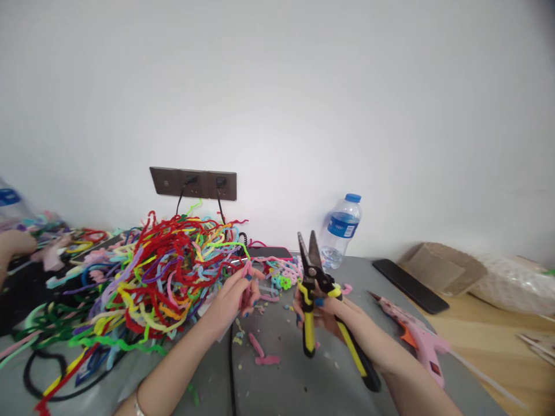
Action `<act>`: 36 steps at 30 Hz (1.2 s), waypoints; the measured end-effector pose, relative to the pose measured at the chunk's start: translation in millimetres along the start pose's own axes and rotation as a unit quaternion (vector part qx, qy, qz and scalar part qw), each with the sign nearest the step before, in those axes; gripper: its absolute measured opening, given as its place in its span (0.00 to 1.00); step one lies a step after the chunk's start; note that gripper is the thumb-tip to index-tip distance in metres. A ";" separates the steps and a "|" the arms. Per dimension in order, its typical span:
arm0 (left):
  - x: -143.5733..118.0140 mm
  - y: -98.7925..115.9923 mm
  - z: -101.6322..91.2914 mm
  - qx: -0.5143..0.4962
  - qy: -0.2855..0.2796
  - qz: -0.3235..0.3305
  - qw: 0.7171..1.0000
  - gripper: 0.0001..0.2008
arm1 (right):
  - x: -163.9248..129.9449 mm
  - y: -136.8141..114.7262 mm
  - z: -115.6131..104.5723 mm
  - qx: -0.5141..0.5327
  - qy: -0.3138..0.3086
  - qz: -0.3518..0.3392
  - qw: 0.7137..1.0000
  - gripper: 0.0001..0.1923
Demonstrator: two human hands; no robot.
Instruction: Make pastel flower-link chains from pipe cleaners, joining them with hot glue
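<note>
My left hand [243,289] is closed around a pink pipe cleaner [247,269], whose upper end pokes out above the fingers. In my right hand [326,309] are wire-cutting pliers [313,277] with yellow and black handles; their jaws stand apart and point up. A gap separates the pliers from the pink piece. Below, on the grey mat [277,393], lie short cut pink pieces [267,360] and small scraps. A tangled heap of coloured pipe cleaners [169,271] spreads left of my left hand.
A water bottle [342,231] leans by the wall, near a black phone [410,284]. At right lie a pink glue gun [416,341], a cardboard piece [442,267] and bubble wrap [511,283]. Cables run from the wall sockets [193,182]. Another person's hand [16,245] is at far left.
</note>
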State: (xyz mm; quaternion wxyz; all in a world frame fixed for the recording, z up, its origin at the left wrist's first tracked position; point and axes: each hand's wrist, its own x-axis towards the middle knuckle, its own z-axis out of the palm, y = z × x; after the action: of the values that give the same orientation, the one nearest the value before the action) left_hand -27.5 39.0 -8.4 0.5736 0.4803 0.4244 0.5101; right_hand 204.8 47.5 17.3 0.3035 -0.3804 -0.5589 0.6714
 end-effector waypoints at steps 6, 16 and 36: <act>-2.4 -0.3 1.0 0.052 -0.040 0.004 0.998 0.13 | -6.6 -2.7 14.4 0.037 -0.147 0.124 0.981 0.18; -7.3 -1.5 1.8 0.193 -0.018 0.041 0.980 0.12 | -2.3 1.9 25.4 0.016 -0.127 0.171 0.977 0.16; -8.6 2.0 -5.2 0.360 0.014 0.099 0.928 0.15 | 2.9 5.1 33.9 -0.057 -0.073 0.130 0.987 0.09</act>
State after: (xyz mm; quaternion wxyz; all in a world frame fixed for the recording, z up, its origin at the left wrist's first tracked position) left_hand -34.0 31.1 -7.3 0.3028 0.6865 0.5380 0.3842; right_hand 174.6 31.3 14.7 0.1491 -0.4164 -0.5629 0.6982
